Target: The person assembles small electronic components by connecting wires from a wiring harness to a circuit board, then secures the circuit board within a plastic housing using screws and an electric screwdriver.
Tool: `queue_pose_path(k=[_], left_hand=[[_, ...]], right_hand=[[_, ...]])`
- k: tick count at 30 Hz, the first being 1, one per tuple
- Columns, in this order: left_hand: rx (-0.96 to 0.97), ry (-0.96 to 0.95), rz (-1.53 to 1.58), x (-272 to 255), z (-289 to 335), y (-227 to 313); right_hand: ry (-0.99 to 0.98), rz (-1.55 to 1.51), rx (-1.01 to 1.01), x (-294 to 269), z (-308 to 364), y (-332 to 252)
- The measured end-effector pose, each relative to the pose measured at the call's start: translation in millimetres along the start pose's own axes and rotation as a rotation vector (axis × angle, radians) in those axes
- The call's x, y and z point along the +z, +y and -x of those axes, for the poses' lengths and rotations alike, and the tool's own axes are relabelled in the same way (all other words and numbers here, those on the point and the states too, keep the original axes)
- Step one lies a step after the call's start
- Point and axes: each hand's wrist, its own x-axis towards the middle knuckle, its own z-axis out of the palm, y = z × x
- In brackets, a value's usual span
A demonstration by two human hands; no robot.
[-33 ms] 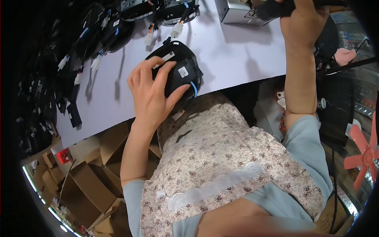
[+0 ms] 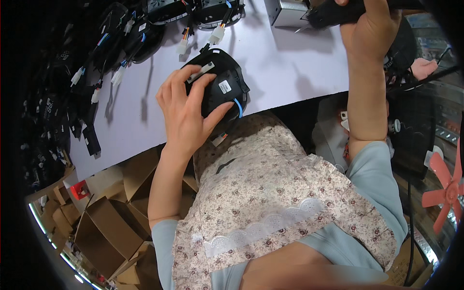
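Observation:
My left hand grips a rounded black plastic housing near the table's front edge. Its fingers curl over the left side and the thumb presses below. A white label, a pale metal strip and a blue wire show on the housing. From its lower side a small connector hangs past the table edge. At the upper right, my right hand is closed around a black electric screwdriver. The tool's thin tip points left, by the lower corner of a silver metal box.
More black housings with wires and white connectors lie along the table's far and left sides. Open cardboard boxes stand below at the left. A pink fan is at the right, and a pink cloth lies above it.
The screwdriver's tip has shifted slightly down and toward me beside the metal box. My left hand and the housing stay almost in place.

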Motion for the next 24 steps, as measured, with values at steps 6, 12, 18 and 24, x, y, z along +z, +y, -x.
queue_pose_path(k=[6,12,18,24], left_hand=[[-0.005,0.015,0.131,12,3,-8],[0.002,0.029,0.123,13,3,-8],[-0.007,0.041,0.125,15,4,-8],[-0.006,0.036,0.131,16,5,-10]], right_hand=[[-0.064,-0.249,0.266,34,45,9],[-0.076,-0.114,0.380,58,66,12],[-0.126,-0.109,0.236,60,71,35],[-0.182,-0.089,0.334,60,73,32]])
